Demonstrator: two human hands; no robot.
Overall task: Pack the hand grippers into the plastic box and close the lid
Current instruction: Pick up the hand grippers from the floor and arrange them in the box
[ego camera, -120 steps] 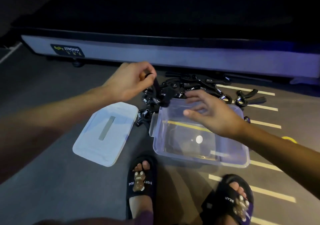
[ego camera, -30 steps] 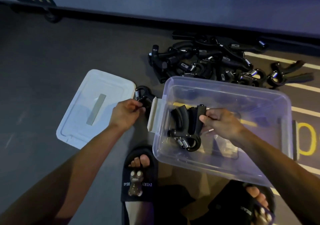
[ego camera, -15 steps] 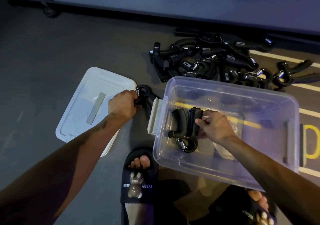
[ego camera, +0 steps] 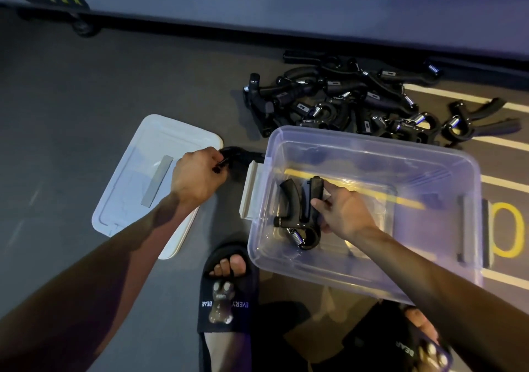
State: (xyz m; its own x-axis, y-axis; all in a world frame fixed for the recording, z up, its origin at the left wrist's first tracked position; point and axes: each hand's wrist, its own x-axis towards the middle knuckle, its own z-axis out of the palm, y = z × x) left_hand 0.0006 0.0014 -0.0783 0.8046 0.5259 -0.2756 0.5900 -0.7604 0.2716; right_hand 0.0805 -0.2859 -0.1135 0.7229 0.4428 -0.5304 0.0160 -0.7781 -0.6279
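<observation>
The clear plastic box (ego camera: pixel 446 283) stands open on the floor in front of me. One black hand gripper (ego camera: pixel 297 214) lies on its bottom at the left end. My right hand (ego camera: pixel 343 211) reaches into the box and pinches that gripper's right handle between thumb and forefinger. My left hand (ego camera: pixel 194 176) grips a second black hand gripper (ego camera: pixel 243 155) just outside the box, by its white left latch (ego camera: pixel 250 191). The white lid (ego camera: pixel 143 171) lies flat on the floor to the left. A pile of several black hand grippers (ego camera: pixel 357 99) lies behind the box.
My two feet in black slippers (ego camera: pixel 226 294) stand just in front of the box. A low grey machine base (ego camera: pixel 257 7) runs along the back. Yellow floor markings (ego camera: pixel 506 228) lie to the right.
My right hand lowered its hand gripper onto the bottom of the box. My left hand with the other gripper shifted slightly left, beside the box's latch.
</observation>
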